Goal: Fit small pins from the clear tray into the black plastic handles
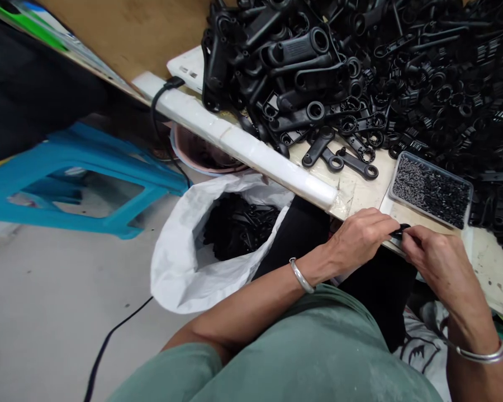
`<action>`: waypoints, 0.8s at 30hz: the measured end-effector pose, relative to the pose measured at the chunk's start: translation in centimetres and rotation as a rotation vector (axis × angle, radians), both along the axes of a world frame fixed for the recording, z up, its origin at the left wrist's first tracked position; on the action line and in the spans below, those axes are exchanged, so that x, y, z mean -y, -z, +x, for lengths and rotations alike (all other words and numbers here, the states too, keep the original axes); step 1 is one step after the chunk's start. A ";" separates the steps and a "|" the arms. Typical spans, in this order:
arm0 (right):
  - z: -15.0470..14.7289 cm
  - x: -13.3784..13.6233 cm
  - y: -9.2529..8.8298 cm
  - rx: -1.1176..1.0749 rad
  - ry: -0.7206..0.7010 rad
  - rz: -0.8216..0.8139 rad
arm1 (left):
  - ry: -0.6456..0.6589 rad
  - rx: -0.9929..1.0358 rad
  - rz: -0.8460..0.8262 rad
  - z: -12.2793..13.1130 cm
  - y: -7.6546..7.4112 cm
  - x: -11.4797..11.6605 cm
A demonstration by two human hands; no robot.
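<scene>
Your left hand [362,237] and right hand [440,254] are at the pale flat tabletop's [371,194] near edge, small black part [399,230] between them. Just beyond: clear rectangular plastic box [468,206], tiny dark pieces [431,184] in it. Behind and left of the box: heaped black plastic lever-shaped parts [297,47]. Below the edge, to your left: open white sack [176,257], black pieces [243,229] inside. Farther left: blue plastic stool [8,192].

Left hand [365,237] beside right hand [443,258], both curled
</scene>
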State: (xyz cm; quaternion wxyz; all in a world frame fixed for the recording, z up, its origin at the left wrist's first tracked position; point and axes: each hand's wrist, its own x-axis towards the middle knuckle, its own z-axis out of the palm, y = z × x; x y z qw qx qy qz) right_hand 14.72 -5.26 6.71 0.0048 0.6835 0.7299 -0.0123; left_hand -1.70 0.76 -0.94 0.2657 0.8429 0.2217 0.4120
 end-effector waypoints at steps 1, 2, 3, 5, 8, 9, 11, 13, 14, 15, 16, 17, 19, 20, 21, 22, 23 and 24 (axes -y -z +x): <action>-0.2 -0.1 -0.1 0.061 -0.020 -0.009 | -0.004 0.017 0.005 0.1 0.1 0.0; -0.7 -0.1 -0.1 0.139 -0.036 -0.014 | -0.013 0.035 0.010 0.1 0.2 0.1; -1.4 -0.1 -0.2 0.230 -0.041 -0.012 | -0.024 0.053 0.014 0.2 0.3 0.2; -3.3 0.0 -0.1 0.418 -0.006 0.013 | -0.048 0.079 0.011 0.3 0.5 0.3; -5.6 0.0 0.0 0.572 0.065 0.062 | -0.055 0.077 -0.001 0.4 0.7 0.4; -5.8 0.0 0.0 0.569 0.081 0.063 | -0.050 0.074 -0.004 0.4 0.7 0.4; -5.1 -0.1 0.1 0.458 0.103 0.039 | -0.040 0.069 -0.009 0.4 0.7 0.4; -3.2 0.0 0.3 0.187 0.145 -0.014 | -0.035 0.062 -0.022 0.3 0.7 0.4; -2.1 0.1 0.3 -0.013 0.181 -0.045 | -0.034 0.058 -0.030 0.2 0.7 0.4; -1.0 0.3 0.4 -0.237 0.241 -0.081 | -0.038 0.057 -0.038 0.2 0.7 0.4; -0.1 0.6 0.5 -0.450 0.310 -0.097 | -0.046 0.061 -0.048 0.2 0.7 0.5; 0.5 0.9 0.6 -0.637 0.385 -0.081 | -0.056 0.071 -0.059 0.2 0.6 0.5; 1.0 1.6 0.9 -0.908 0.517 0.011 | -0.088 0.111 -0.083 0.2 0.5 0.6; 0.9 2.0 1.1 -0.995 0.571 0.072 | -0.107 0.139 -0.091 0.3 0.4 0.7; 0.7 2.2 1.3 -1.067 0.612 0.122 | -0.123 0.174 -0.094 0.4 0.2 0.8; 0.4 2.4 1.5 -1.137 0.640 0.152 | -0.136 0.212 -0.089 0.4 0.1 0.9; 0.0 2.6 1.7 -1.210 0.654 0.166 | -0.146 0.248 -0.079 0.6 -0.1 1.0; -0.4 2.6 2.0 -1.287 0.658 0.171 | -0.152 0.275 -0.066 0.7 -0.2 1.1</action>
